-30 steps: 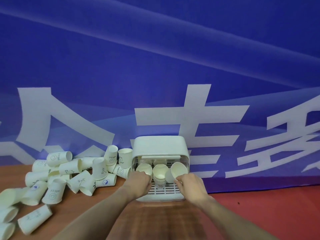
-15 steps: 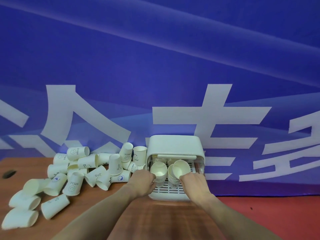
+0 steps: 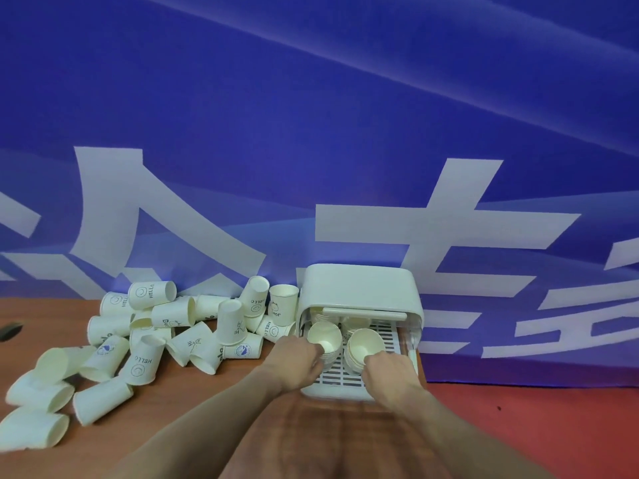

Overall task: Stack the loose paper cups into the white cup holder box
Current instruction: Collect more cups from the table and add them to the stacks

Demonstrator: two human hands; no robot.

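Reaching into the open front of the white cup holder box (image 3: 359, 288), both hands are busy with nested stacks that lie on the slotted tray (image 3: 340, 378) inside it. The left hand (image 3: 297, 363) is curled around the lower end of the left stack (image 3: 325, 337), fingers closed on its sides, and the right hand (image 3: 389, 373) is closed in the same way on the right stack (image 3: 364, 349), whose mouth faces up and toward the camera. Further cups can be seen deeper under the lid, too shadowed to count. To the left of the box, a large heap of loose paper cups (image 3: 155, 337) is scattered over the wooden table (image 3: 214, 426), most on their sides, a few upright or upside down, some leaning on the blue banner (image 3: 311, 98) behind. These cups look very light and thin-walled, so they would likely dent or go oval under a hard squeeze, and the rolled rim is probably the stiffest part. A sensible hold, by this judgement, is a gentle wrap around the body just below the rim, or around the base of a stack so the nested cups do not slide apart. Their smooth printed sides may be a little slippery, and a lying cup could roll away at a careless touch. Much of the heap is not yet stacked.
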